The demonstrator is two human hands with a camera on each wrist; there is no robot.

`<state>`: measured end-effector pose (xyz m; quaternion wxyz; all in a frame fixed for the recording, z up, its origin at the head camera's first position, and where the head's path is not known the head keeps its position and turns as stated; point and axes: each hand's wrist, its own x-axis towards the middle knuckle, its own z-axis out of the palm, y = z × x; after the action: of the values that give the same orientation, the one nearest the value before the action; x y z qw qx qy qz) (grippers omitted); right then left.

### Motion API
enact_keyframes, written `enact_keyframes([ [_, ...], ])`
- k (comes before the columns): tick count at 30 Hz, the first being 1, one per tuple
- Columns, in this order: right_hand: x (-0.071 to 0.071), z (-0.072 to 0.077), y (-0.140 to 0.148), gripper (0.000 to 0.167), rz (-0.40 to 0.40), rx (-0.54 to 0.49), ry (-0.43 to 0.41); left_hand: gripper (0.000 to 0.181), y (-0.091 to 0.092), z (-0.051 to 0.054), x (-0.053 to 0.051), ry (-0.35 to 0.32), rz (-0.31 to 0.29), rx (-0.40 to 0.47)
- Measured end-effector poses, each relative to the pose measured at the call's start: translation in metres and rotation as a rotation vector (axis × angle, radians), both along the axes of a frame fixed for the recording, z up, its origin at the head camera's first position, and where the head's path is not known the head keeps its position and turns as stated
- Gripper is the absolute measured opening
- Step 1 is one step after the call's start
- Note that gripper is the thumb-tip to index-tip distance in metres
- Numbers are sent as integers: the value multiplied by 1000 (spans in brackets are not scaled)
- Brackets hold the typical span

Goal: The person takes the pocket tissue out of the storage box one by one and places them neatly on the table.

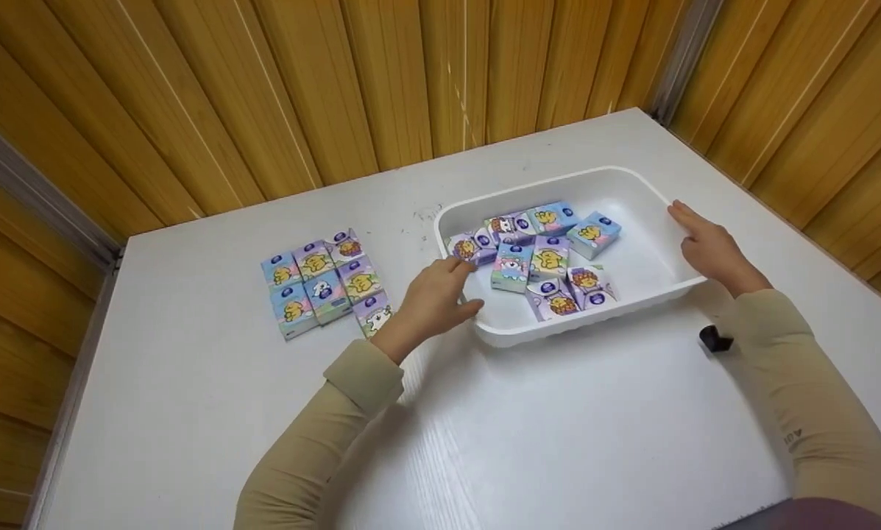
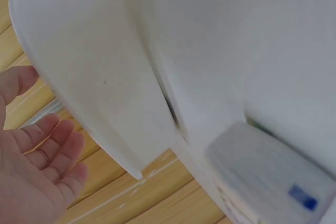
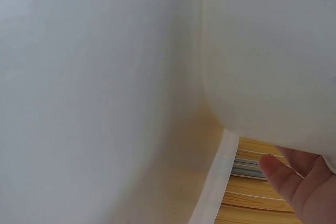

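Observation:
A white plastic tray (image 1: 650, 243) stands on the table, holding several small cartoon-printed packs (image 1: 512, 265) that look like pocket tissues. The left hand (image 1: 434, 298) is at its left end, with a finger touching the rim. In the left wrist view the other fingers (image 2: 52, 153) are loosely bent, outside the tray wall (image 2: 100, 66). At the opposite end, the right hand (image 1: 712, 250) rests against the rim, its index finger extended along it. The right wrist view shows part of that hand (image 3: 304, 187) beside the outer wall (image 3: 273, 56); its other fingers are mostly hidden.
Left of the tray, several similar packs (image 1: 326, 287) lie side by side in rows on the white table (image 1: 190, 412). A small black object (image 1: 715, 338) lies by the right forearm. Wood-patterned walls (image 1: 381, 81) border the table.

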<state>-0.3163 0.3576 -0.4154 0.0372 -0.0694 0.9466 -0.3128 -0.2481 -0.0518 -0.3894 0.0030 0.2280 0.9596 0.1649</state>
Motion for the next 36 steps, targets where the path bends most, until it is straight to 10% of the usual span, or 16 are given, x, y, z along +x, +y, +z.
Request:
enact_keyframes([
  [18, 1, 0, 1, 56, -7, -47, -51, 52, 64, -18, -16, -122, -213, -149],
  [36, 0, 0, -1, 56, -37, -38, -56, 51, 87, -29, -25, -72, -212, -242],
])
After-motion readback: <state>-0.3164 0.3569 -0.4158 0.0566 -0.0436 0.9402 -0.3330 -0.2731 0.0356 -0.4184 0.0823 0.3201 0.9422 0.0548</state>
